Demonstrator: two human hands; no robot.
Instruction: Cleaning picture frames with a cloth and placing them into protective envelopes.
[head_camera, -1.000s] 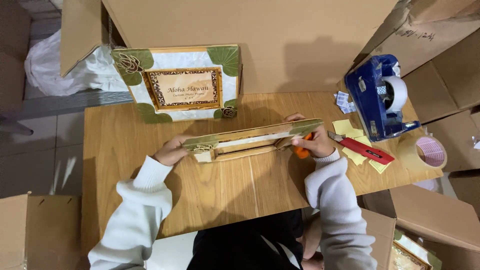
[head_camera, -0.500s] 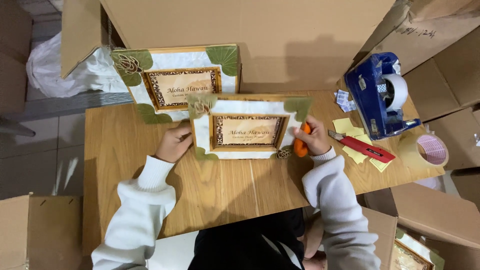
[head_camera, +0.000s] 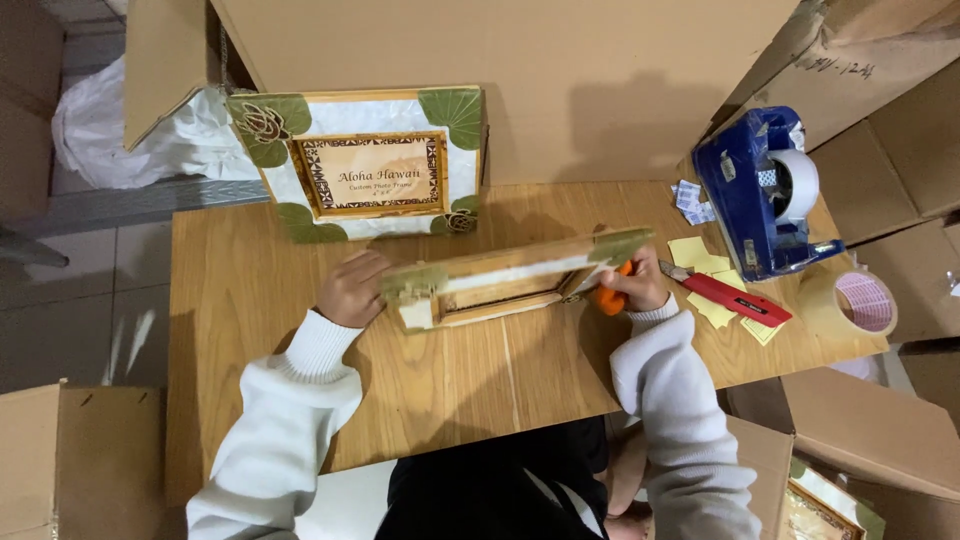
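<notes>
I hold a wooden picture frame (head_camera: 510, 280) with green leaf corners over the middle of the wooden table (head_camera: 240, 300). It is tipped so I see mostly its top edge. My left hand (head_camera: 350, 290) grips its left end. My right hand (head_camera: 630, 285) grips its right end and also holds a small orange object (head_camera: 608, 300). A second, similar frame (head_camera: 365, 165) with a tan label in its centre stands upright at the table's far edge.
A blue tape dispenser (head_camera: 765, 190), a red box cutter (head_camera: 735, 298), yellow paper slips (head_camera: 700, 255) and a tape roll (head_camera: 862, 303) lie at the right. Cardboard boxes (head_camera: 560, 70) surround the table; white plastic wrap (head_camera: 110, 130) is at the far left.
A second ago the frame was tipped flat. Half a second ago its face was turned up toward me. Now it is tipped back so only its edge shows.
</notes>
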